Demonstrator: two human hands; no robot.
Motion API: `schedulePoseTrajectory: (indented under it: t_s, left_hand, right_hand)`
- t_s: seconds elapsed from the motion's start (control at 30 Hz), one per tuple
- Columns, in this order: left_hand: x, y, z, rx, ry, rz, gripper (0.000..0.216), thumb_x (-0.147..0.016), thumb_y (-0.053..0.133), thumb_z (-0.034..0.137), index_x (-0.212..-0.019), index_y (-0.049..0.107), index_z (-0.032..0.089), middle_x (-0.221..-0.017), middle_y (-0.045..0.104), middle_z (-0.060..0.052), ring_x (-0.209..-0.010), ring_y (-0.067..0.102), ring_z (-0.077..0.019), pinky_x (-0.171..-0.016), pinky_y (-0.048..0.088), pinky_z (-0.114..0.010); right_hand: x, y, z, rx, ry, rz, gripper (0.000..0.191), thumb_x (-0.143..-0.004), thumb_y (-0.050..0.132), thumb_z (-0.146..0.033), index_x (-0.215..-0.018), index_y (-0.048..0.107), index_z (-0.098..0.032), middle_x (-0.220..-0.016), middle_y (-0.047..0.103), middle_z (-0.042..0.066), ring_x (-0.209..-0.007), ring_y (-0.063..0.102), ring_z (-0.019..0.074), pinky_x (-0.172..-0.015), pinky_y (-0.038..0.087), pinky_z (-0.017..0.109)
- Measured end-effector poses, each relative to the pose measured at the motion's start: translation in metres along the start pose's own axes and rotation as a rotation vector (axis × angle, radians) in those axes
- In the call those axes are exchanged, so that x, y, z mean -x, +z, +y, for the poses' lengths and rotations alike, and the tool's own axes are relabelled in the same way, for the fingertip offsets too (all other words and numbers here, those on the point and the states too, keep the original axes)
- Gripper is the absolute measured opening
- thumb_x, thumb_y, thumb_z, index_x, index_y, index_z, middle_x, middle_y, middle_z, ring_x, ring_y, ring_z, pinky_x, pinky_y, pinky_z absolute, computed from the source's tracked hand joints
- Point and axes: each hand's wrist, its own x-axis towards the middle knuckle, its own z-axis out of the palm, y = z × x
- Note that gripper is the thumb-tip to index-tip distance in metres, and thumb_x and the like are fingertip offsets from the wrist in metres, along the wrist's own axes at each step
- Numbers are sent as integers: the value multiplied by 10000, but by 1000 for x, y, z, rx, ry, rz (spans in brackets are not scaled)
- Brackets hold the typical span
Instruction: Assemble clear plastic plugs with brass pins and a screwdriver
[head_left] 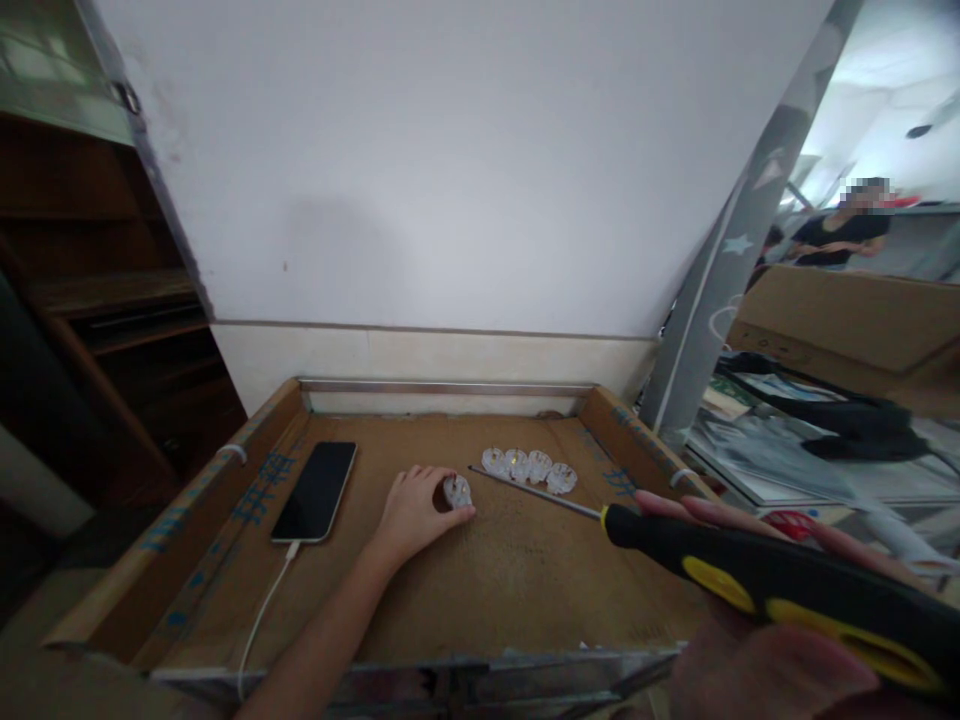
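The grip of the left hand (424,500) is narrowed to the width of a small clear plastic piece (457,491), which it pinches between the thumb and the curled fingers near the middle of the surface (510,590); the grip of the right hand (772,660) is wrapped around the thick black and yellow handle of a screwdriver (667,540). At the far left stands a dark wooden shelf unit (112,280). Next comes the brown surface, with raised sides and blue writing along its left part. A phone (315,492) with a dark screen lies there, and a white cable (264,610) runs from its lower end over the front edge. The left hand is to the right of the phone, with the forearm coming up from below. Just right of the held piece is the screwdriver's tip, apart from it; whether the tip touches the surface I cannot tell. Beyond the shaft, four more clear pieces (538,466) lie side by side in a slightly bent row. A white wall (465,200) rises behind the surface. Further right hangs a grey cloth (705,290) with pale stars, then come a cardboard box (862,320) and a person (840,235) in a dark top in the background.
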Motion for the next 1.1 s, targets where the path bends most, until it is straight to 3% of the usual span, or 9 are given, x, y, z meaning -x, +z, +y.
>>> schedulePoseTrajectory:
  t_s: [0.07, 0.23, 0.67, 1.1]
  left_hand:
    - [0, 1, 0, 27, 22, -9, 492, -717, 645, 540, -1097, 596, 232, -1107, 643, -42, -1036, 541, -251, -892, 381, -384]
    - [-1, 3, -2, 100, 83, -14, 491, -711, 683, 476, -1122, 571, 230, -1108, 630, -34, -1041, 539, -236, -889, 381, -364]
    - [-2, 5, -3, 132, 86, -2, 488, -717, 707, 394, -1147, 548, 228, -1135, 610, -35, -1061, 525, -230, -921, 386, -370]
    - [-3, 6, -3, 156, 92, 1, 503, -729, 707, 323, -1194, 533, 242, -1190, 600, -38, -1107, 516, -225, -960, 385, -377]
  right_hand:
    - [-3, 4, -1, -88, 22, 57, 350, -845, 535, -404, -1107, 505, -174, -894, 620, 76, -728, 658, 218, -629, 567, 427]
    - [-4, 1, 0, -163, 47, 21, 348, -804, 603, -395, -1057, 527, -168, -873, 650, 54, -729, 678, 210, -632, 575, 387]
    - [0, -6, 3, -172, 64, -13, 338, -830, 570, -341, -1115, 521, -166, -930, 631, 86, -759, 678, 241, -667, 567, 444]
    - [4, -1, 18, -175, -21, -22, 386, -857, 554, -358, -1169, 481, -143, -926, 655, 85, -764, 686, 210, -633, 581, 369]
